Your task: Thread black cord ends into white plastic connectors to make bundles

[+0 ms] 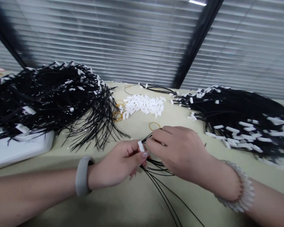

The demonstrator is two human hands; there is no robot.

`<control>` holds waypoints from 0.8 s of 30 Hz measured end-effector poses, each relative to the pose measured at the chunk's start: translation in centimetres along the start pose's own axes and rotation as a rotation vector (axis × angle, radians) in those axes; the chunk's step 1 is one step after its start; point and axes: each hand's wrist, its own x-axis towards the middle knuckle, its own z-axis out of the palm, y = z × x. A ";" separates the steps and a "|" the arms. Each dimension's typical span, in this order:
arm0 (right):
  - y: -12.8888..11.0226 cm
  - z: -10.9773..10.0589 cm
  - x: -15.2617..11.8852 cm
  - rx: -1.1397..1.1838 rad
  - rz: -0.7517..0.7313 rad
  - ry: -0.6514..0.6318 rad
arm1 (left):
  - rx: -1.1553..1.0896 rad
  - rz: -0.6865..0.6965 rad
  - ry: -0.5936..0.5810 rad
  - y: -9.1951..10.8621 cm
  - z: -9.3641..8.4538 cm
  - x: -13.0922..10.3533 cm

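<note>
My left hand pinches a small white connector block between thumb and fingers, near the middle of the table. Close against it, my right hand has its fingers bent and pressed together at the black wires by the block. Its fingertips are partly hidden, so the exact grip is hard to see. Below both hands, several long black wires run down toward the front edge. A yellow rubber band lies just beyond my right hand.
A large heap of black wires with white ends covers the left, partly over a white tray. Loose white connector blocks are piled at the back centre. Another bundle of wires lies right. Blinds stand behind the table.
</note>
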 end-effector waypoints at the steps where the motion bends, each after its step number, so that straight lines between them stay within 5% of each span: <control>1: 0.0 0.0 0.0 -0.012 -0.011 0.005 | 0.002 0.000 -0.002 0.0 0.0 0.0; 8: 0.8 -2.0 -0.1 -0.059 0.122 0.168 | -0.246 -0.031 0.118 -0.1 -0.2 0.6; 14: 0.3 -1.9 -0.5 0.076 0.199 -0.339 | -0.356 -0.032 0.208 -0.3 -0.4 0.9; 19: 0.3 -0.6 -0.6 -0.057 0.178 -0.329 | -0.380 -0.043 0.248 -0.4 -0.5 1.0; 24: 2.8 -0.9 -0.6 -0.287 0.440 -0.241 | -0.445 -0.080 0.316 -0.1 -0.4 1.0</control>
